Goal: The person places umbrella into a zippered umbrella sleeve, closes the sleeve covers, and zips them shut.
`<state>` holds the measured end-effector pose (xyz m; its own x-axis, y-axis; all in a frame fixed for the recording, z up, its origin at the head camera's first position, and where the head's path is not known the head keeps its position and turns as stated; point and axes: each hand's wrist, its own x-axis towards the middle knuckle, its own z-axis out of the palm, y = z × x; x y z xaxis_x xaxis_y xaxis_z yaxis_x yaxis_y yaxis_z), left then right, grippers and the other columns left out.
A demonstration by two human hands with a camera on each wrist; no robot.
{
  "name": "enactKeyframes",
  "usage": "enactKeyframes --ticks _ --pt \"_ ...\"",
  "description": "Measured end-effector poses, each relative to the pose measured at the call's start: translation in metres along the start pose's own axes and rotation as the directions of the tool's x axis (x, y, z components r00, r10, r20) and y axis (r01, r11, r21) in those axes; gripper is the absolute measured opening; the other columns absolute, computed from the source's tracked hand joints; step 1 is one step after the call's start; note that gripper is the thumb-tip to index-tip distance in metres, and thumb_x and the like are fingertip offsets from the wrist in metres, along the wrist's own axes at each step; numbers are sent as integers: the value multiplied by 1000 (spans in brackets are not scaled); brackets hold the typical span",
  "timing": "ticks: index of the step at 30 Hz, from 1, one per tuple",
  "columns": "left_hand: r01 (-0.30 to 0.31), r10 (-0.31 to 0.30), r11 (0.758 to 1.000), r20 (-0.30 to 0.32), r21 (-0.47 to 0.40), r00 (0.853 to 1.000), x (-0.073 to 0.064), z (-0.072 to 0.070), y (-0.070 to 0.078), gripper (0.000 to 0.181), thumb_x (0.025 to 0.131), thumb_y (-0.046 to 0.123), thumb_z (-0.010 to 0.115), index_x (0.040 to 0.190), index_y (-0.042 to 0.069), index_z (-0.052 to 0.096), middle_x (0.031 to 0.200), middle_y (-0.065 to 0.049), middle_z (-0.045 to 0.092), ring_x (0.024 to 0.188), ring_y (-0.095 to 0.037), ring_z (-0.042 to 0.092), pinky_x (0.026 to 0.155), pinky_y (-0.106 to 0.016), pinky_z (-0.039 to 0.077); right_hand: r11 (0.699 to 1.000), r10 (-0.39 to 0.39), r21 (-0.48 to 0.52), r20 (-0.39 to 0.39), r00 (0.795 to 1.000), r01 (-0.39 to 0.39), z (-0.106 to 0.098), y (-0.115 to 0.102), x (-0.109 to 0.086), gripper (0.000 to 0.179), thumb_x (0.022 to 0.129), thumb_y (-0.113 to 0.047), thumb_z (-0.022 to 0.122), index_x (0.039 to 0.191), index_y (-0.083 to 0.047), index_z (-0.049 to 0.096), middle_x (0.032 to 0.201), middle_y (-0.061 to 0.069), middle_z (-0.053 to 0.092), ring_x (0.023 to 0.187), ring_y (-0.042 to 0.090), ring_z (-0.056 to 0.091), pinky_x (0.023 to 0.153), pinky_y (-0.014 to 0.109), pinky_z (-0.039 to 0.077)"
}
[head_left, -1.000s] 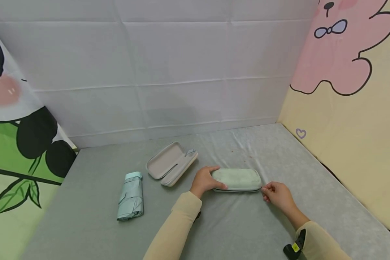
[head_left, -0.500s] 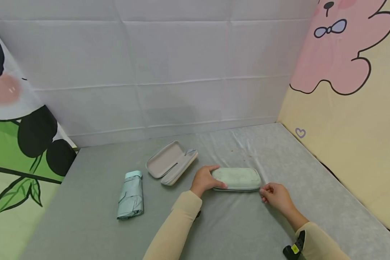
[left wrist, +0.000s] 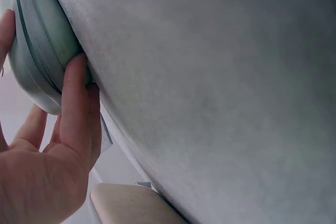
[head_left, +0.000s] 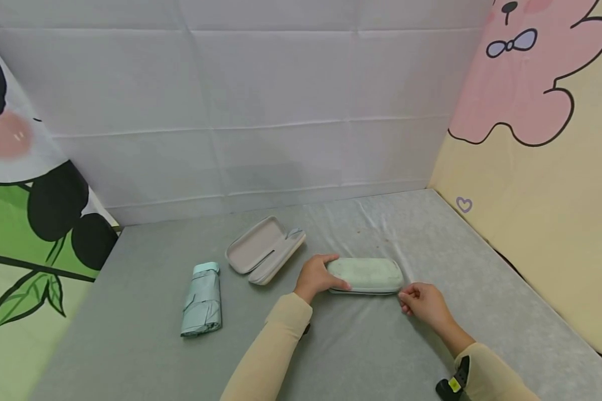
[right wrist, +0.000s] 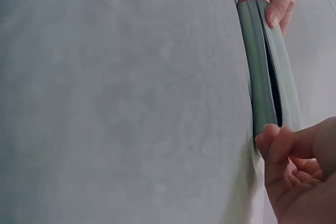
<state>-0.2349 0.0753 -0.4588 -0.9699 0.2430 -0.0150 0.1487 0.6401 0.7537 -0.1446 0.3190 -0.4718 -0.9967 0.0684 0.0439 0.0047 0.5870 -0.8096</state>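
Behind the green case (head_left: 365,275), a pale, creased sheet (head_left: 281,100) hangs as backdrop; beneath lies the grey desk (head_left: 130,289). At the case's left end, the left hand's grip (head_left: 315,279) clasps it; at the right end, the right hand (head_left: 426,302) apparently pinches the zip (right wrist: 272,95), pull hidden. An even draw, case held steady, should serve best.

Booth-like corner from where I stand; home or studio, can't tell. Grey cloth-covered desk (head_left: 130,356), creased pale sheet (head_left: 281,100) hung across top of frame, panda-like cartoon panel (head_left: 5,223) at left edge, yellow panel (head_left: 542,223) with pink cartoon animal (head_left: 522,94) upper right, small purple heart (head_left: 464,211) below.
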Motion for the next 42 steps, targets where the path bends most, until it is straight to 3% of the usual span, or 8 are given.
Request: enactKeyframes --ticks 11,42 --pt "18 -18 1000 2 -6 1000 1 0 1 79 54 30 92 126 19 61 127 -6 55 119 -26 48 96 -40 40 1000 2 26 6 1000 -2 3 -5 -1 12 87 0 63 76 5 64 59 5 60 50 15 57 46 23 44" --pt "-1 2 1000 -10 7 1000 -1 0 2 79 53 30 92 125 18 62 126 -6 56 118 -27 49 95 -41 41 999 4 43 -6 1000 -4 17 -12 -4 13 86 -2 64 75 4 64 57 5 60 49 13 56 46 23 44"
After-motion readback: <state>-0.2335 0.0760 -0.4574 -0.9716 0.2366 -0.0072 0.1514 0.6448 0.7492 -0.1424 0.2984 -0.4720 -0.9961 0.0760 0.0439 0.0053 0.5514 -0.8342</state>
